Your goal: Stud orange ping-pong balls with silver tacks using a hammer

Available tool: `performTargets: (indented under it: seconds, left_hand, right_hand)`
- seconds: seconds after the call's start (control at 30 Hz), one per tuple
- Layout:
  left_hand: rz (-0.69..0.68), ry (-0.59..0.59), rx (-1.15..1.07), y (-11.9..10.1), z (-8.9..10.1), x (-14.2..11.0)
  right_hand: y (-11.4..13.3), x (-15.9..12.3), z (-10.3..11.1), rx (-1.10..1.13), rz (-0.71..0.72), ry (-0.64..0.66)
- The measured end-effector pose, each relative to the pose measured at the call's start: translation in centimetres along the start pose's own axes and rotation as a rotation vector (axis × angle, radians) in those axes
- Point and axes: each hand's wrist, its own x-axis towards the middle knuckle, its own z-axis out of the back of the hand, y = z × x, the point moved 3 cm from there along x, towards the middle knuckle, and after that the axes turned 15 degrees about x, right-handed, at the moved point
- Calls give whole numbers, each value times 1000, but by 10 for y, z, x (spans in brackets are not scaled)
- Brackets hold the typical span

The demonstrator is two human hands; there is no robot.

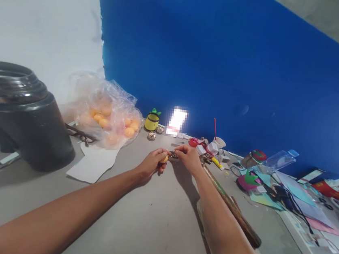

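A blue wall [182, 43] fills most of the upper frame, meeting a white wall [41, 14] at the upper left, and a grey desk [149, 222] spreads across the lower part. Just below the centre of the frame, the two hands work close together above the desk. The left hand [153, 164] has its fingers curled and pinches a small yellow piece [165, 159] between thumb and fingers. The right hand [189, 158] reaches in from the right with its thumb and fingertips drawn together at a small dark, shiny piece [173, 156] lying between the hands; it is too small here to name, and I cannot tell whether the right fingers grip it or only touch it.

At the left of the frame stands a large black flask [40, 128], its threaded neck uncovered. To its right, a clear plastic bag [122, 87] with orange fruit [103, 122] rests near the wall, with white paper [94, 165] in front. A yellow pot [151, 122] with a green leafy top stands beyond the hands. Right of centre are a white cup [219, 142] with a red straw [215, 128] and a long wooden stick [228, 203]; a clear plastic bottle [278, 160] lies farther right.
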Motion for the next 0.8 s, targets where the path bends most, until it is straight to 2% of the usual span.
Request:
performTargets:
  seconds: [0.1,0.2,0.33,0.43,0.53,0.63,0.8]
  left_hand:
    - [1,-7,-11,1,1,1]
    - [8,-23,-31,1,3,2]
    - [39,-23,-59,1,4,1]
    - [31,-16,-36,-2,1,-3]
    - [-26,-6,24,-7,-3,-8]
    - [-60,28,111,-11,-7,-14]
    - [4,89,110,-8,-9,-16]
  right_hand:
    - [-1,9,0,-157,22,-25]
    - [0,14,0,-155,18,-51]
    - [4,3,1,139,-44,-69]
    - [4,-20,-1,413,-155,-44]
    - [-1,-45,-5,590,-215,-16]
    - [-9,-60,-8,698,-261,-18]
    - [-11,-65,-10,752,-251,11]
